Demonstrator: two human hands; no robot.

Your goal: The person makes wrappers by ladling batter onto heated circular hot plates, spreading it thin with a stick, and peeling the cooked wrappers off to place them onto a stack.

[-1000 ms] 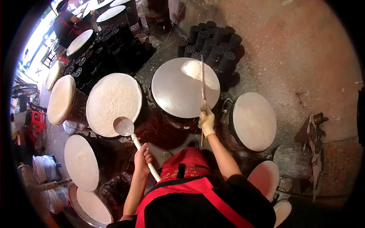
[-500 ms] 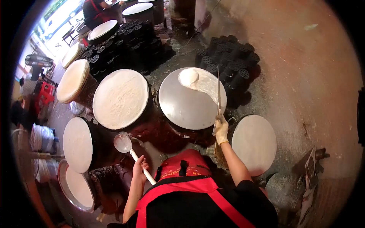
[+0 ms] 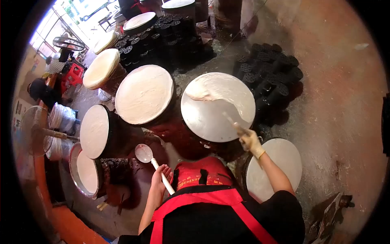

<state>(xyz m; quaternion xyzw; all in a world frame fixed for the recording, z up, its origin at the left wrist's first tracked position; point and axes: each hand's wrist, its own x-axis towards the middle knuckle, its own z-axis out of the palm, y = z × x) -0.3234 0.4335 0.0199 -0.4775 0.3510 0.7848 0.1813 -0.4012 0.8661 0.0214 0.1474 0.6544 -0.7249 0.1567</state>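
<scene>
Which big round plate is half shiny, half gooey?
The big plate just beyond the right hand: bare metal shows beside its batter. Nearby plates look pale all over.

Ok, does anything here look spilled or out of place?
Yes: a pale scrap on the brown floor, right of the black cylinders, and light-coloured bits on the floor at lower left; both look possibly dropped.
</scene>
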